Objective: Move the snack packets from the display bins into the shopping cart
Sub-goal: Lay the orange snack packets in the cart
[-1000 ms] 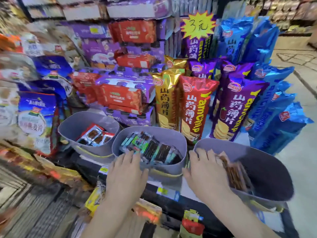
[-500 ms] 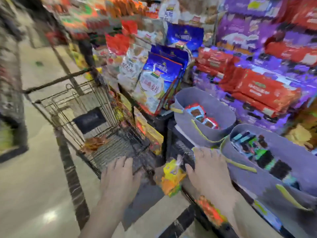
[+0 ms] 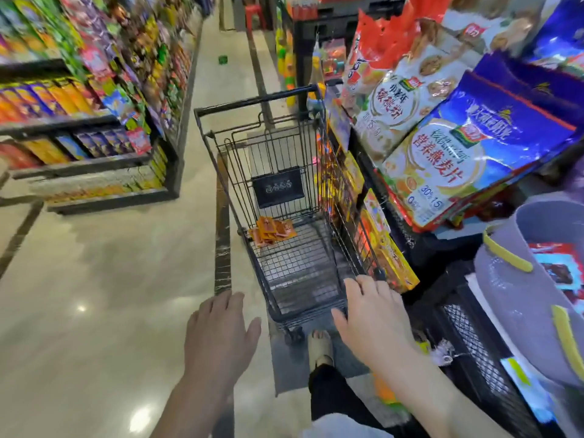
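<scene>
Snack packets [image 3: 272, 231], a small orange heap, lie on the wire floor of the shopping cart [image 3: 303, 317], toward its far left corner, so part of the job looks done. The cart stands in the aisle just left of the display stand. Both hands are empty. The left hand [image 3: 218, 336] hovers flat with straight fingers over the floor at the cart's near left. The right hand [image 3: 374, 324] is spread open over the near right corner of the rim (whether it touches the wire I cannot tell). At the right edge a grey bin [image 3: 512, 279] holds red packets [image 3: 559, 267], apart from the cart. By my reading more remains: reach to the bin, take packets, drop them in.
</scene>
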`<state>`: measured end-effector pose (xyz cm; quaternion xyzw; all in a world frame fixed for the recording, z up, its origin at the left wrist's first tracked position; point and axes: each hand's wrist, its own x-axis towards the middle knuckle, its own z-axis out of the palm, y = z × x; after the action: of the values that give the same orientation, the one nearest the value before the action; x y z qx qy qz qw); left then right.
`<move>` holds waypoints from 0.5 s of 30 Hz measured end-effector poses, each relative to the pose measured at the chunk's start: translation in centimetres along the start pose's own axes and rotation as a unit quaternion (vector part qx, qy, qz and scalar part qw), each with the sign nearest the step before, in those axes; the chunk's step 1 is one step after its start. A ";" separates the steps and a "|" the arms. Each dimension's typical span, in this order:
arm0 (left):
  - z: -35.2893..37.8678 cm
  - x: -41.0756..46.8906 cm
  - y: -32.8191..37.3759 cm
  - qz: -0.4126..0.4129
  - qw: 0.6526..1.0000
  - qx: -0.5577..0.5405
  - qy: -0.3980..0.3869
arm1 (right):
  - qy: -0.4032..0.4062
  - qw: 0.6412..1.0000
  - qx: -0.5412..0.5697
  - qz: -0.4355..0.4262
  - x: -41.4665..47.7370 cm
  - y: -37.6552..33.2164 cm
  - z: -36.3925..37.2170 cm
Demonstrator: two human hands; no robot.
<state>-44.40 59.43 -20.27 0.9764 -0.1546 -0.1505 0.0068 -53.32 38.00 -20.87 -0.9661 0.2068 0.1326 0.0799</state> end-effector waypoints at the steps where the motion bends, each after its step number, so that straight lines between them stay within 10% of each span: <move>1: -0.1 1.2 -0.2 -0.010 1.000 -0.003 0.003 | -0.005 1.000 0.002 -0.013 1.8 -0.4 0.0; 15: -2.6 25.0 -0.2 -0.129 0.989 -0.069 -0.031 | -0.106 0.990 -0.027 -0.090 30.0 -3.1 -1.2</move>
<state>-20.91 51.91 -25.10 0.9802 -0.0170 -0.1908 0.0496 -25.33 29.23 -28.11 -0.9630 0.1053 0.2323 0.0865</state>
